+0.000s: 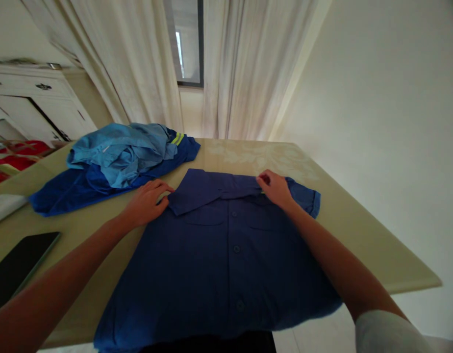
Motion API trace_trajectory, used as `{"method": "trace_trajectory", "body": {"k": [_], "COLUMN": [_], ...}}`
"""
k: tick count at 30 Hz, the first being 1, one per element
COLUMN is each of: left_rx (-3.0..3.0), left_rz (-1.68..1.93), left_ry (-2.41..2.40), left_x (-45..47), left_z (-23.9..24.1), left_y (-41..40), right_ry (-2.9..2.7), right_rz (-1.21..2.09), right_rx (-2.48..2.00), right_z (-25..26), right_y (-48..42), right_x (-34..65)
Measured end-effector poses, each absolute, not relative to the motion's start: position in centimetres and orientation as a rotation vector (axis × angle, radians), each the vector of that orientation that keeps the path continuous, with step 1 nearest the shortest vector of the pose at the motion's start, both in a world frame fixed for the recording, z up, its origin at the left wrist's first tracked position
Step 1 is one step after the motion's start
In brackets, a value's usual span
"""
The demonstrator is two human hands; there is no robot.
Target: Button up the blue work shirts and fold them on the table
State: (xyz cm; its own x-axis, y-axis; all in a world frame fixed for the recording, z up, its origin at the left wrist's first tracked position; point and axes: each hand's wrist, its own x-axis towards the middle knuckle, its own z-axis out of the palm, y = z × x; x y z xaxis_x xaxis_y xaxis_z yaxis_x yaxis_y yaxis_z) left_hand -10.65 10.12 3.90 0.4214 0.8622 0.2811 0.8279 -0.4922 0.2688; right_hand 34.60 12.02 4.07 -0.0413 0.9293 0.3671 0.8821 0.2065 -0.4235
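Dark blue cloth lies under both hands: it is a button-up shirt (197,274), front side up, spread in the near middle of the table (369,245). At its far left corner, the left hand (150,202) has bent fingers, and the tips touch the edge of a purplish-blue flap (204,189). I cannot tell if that hand grips the cloth. At the far right end of the flap, the right hand (276,189) has its thumb and fingers curled in, pinching the cloth. A grey sleeve (388,333) shows on the right arm.

Round buttons (236,249) run down the middle of the shirt. One short shirt sleeve (305,196) pokes out to the right, past the right hand. The near end of the shirt reaches the table's near edge.

To the left lies a black phone or tablet (24,260), and a white thing (8,206) is farther up at the left edge. On the far left of the table, a crumpled light blue garment (134,147) sits on a brighter blue garment (72,191) with yellow stripes (178,138).

Farther off are a white cabinet (35,81), pale curtains (248,63) and a narrow window (188,49). To the right is a plain wall (388,98).
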Motion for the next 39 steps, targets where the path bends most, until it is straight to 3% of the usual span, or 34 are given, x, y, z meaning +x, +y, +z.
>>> {"method": "trace_trajectory", "body": {"k": [5,11,16,20,26,33,39], "left_rx": [2.625,2.718,2.721,2.694,2.737,2.914,2.867], "left_rz": [0.606,0.456,0.346,0.381,0.548,0.653,0.623], "left_ry": [1.316,0.935,0.884,1.038,1.275,0.876,0.846], "left_x": [-4.3,8.5,19.3,25.2,27.8,27.1,27.3], "left_z": [5.2,4.1,2.5,2.0,0.7,-0.2,-0.3], "left_y": [10.9,13.4,15.7,16.2,15.7,15.8,15.9], "right_ry": [-1.563,-1.295,-1.359,-1.342,-1.319,-1.372,-1.384], "right_rz": [-0.200,0.130,-0.007,0.067,0.095,-0.070,0.168], "right_rx": [-2.068,-2.348,-2.437,-2.430,-2.280,-2.383,-2.083], "right_z": [2.6,1.5,1.3,0.9,-0.1,-0.7,0.5], "right_y": [9.7,8.1,7.9,7.5,8.2,8.3,7.8], "right_x": [47.0,51.9,52.4,53.3,53.4,54.2,54.2]}}
